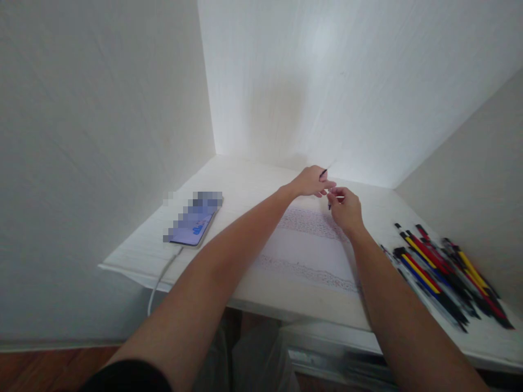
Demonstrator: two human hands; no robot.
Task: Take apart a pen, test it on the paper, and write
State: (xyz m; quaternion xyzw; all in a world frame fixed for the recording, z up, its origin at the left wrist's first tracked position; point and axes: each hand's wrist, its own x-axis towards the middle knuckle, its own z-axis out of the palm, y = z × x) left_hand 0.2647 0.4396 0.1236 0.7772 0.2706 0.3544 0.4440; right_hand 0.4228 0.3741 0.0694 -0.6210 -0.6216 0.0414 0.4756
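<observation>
Pen grasped in the left hand, near the far edge of the paper; right hand pinches a dark-tipped piece. A light, steady hold should serve best.

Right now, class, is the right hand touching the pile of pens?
Apart. The head view shows white tabletop plainly separating the right hand from the pile of pens.

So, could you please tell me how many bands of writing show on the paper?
2: the upper band on the far part of the paper, the lower band nearer the table's front edge. More may be hidden behind the arms.
</observation>
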